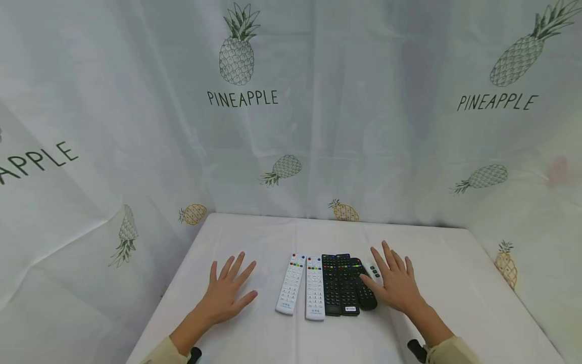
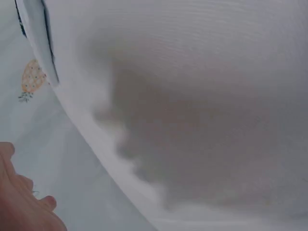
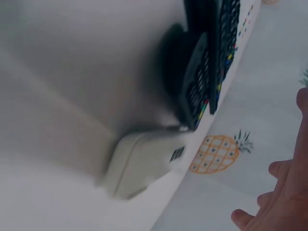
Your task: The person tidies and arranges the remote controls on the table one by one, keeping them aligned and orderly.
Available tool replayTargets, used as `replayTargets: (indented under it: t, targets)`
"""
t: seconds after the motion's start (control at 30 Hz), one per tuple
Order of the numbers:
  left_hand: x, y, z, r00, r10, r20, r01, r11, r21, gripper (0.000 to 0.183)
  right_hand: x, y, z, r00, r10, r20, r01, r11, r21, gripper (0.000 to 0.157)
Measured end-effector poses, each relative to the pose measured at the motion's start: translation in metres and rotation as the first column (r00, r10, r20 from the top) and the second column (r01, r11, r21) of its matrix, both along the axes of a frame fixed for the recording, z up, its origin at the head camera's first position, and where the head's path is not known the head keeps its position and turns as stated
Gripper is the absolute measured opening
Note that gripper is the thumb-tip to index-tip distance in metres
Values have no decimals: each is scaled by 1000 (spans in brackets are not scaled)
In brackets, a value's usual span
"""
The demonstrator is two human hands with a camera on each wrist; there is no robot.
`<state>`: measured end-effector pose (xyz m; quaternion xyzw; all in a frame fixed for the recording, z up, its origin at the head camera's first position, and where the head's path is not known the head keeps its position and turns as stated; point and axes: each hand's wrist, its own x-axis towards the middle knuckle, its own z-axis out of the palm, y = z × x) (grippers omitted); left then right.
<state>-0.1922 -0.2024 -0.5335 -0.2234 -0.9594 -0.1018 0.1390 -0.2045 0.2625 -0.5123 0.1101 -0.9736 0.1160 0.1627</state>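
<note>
Several remote controls lie in a row on the white table. At the left end a white remote (image 1: 290, 285) slants slightly, and a second white remote (image 1: 315, 293) lies beside it. Three black remotes (image 1: 347, 285) lie close together to their right. Another white remote (image 1: 373, 271) with dark buttons is partly hidden behind my right hand (image 1: 396, 284); its body (image 3: 144, 161) shows in the right wrist view. That hand is above it with fingers spread, gripping nothing. My left hand (image 1: 222, 297) hovers over the table left of the row, fingers spread and holding nothing.
A white-covered table (image 1: 254, 344) has its far edge against a pale curtain (image 1: 364, 126) printed with pineapples. The curtain also hangs along the left and right sides. A dark strap piece (image 1: 416, 350) sits at my right wrist.
</note>
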Motion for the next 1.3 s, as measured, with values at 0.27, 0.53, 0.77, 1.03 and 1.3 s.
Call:
replayTargets:
  t: [0.27, 0.53, 0.77, 1.03, 1.3]
  targets:
    - [13, 22, 5, 985, -155, 75, 157, 988, -11, 73, -20, -41, 2, 999, 34, 39, -33, 999, -15, 83]
    - [22, 39, -7, 936, -320, 147, 330, 943, -51, 71, -32, -75, 0, 992, 101, 81, -102, 995, 12, 79]
    - [25, 49, -14, 896, -413, 164, 433, 895, -111, 70, -42, -104, 3, 977, 186, 108, -193, 979, 62, 70]
    - [19, 57, -12, 878, -430, 211, 466, 868, -172, 74, -57, -135, 1, 954, 195, 226, -228, 965, 131, 69]
    - [22, 58, -19, 883, -428, 192, 465, 850, -247, 80, -60, -157, -10, 923, 208, 324, -278, 942, 187, 71]
